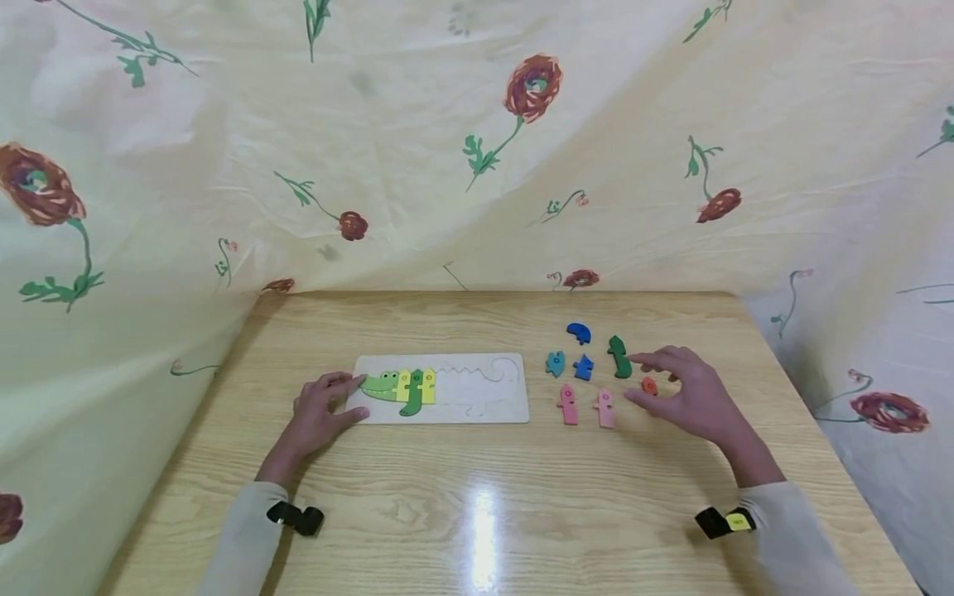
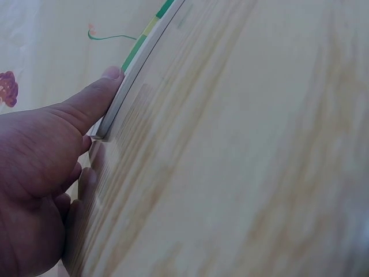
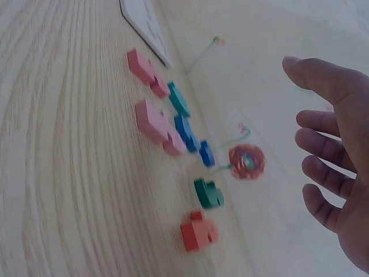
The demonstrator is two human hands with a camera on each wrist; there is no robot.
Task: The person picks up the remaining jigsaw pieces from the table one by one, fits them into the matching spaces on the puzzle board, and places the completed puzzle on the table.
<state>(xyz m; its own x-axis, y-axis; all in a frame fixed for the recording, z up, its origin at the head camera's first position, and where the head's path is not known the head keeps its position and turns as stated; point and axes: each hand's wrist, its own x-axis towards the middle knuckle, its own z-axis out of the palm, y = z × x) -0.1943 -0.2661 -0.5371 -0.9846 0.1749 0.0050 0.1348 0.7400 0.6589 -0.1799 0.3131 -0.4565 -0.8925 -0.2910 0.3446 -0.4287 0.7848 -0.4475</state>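
Note:
A white puzzle board point(image 1: 477, 418) lies on the table with a crocodile outline. Its left part holds the green crocodile head point(image 1: 383, 385), a green leg piece point(image 1: 414, 396) and yellow pieces beside it. My left hand point(image 1: 320, 418) rests at the board's left end; in the left wrist view its straight thumb point(image 2: 95, 98) lies on the board's edge. My right hand point(image 1: 689, 393), empty, hovers with fingers and thumb spread around the red-orange piece point(image 1: 650, 386). A dark green piece point(image 1: 619, 358) lies just beyond its fingertips. In the right wrist view, the hand stands apart from the pieces.
Two pink pieces point(image 1: 568, 406) stand nearest between board and right hand. Behind them lie a teal piece point(image 1: 555, 363), a blue piece point(image 1: 584, 367) and a curved blue piece point(image 1: 579, 333). A flowered cloth point(image 1: 417, 207) hangs behind the wooden table point(image 1: 402, 497).

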